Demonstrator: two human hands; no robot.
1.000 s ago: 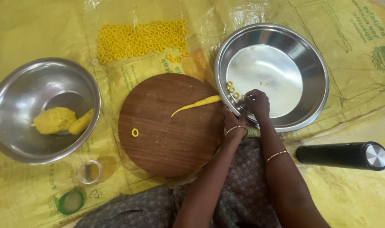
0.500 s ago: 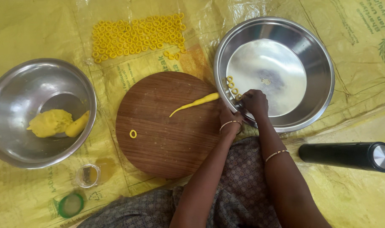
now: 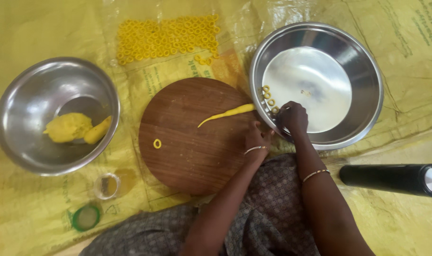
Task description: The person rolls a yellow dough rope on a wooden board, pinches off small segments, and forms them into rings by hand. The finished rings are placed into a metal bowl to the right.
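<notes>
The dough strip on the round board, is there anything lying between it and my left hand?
Nothing visible lies between them. The left hand rests at the right edge of the wooden board, and the dough strip lies just up and left of it across bare wood. The single dough ring sits well off to the left, out of the way.

Yellow plastic sheeting [image 3: 45,28] covers the floor, evenly lit
</notes>
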